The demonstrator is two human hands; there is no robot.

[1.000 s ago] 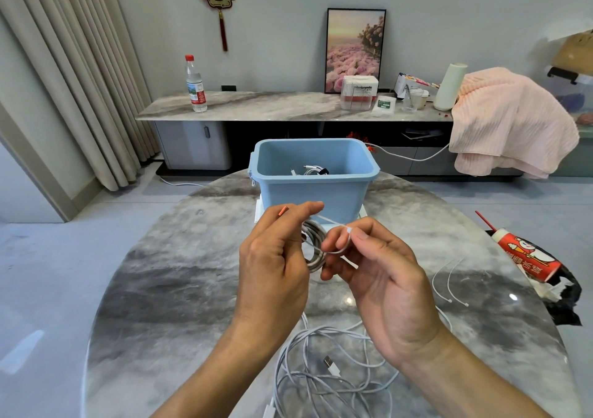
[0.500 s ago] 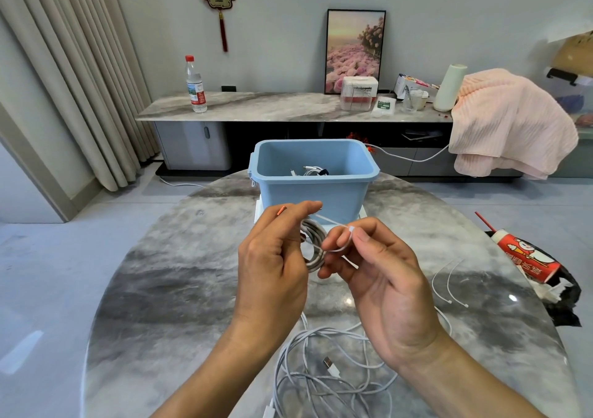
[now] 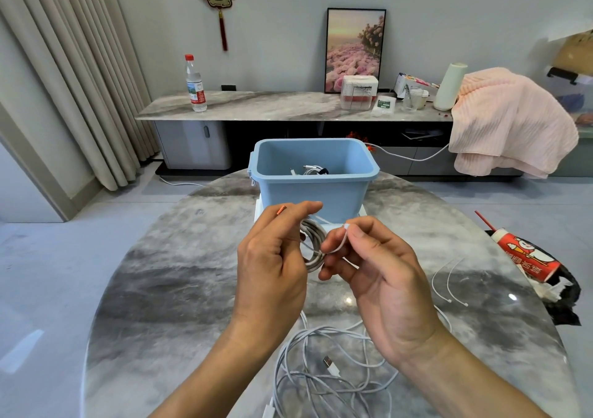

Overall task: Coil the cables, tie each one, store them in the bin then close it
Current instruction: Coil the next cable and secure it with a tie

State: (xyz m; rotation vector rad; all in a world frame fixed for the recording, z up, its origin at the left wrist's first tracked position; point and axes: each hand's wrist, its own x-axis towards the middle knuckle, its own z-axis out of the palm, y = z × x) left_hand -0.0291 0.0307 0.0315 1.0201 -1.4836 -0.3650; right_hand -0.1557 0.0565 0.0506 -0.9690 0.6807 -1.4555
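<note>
My left hand grips a small coil of grey-white cable, held up in front of the blue bin. An orange cable tip sticks out above its fingers. My right hand pinches the head of a white zip tie that loops round the coil. The bin stands open on the marble table with a coiled cable inside. A white lid lies under the bin. A loose tangle of white cables lies on the table near me.
Two spare white zip ties lie on the table to the right. A red-and-white tube on a black bag sits at the right edge. Behind the table stand a long sideboard with a water bottle and a pink blanket.
Both hands keep nearly the same place. My right hand has shifted slightly with the zip tie's head, still pinched beside the coil.
</note>
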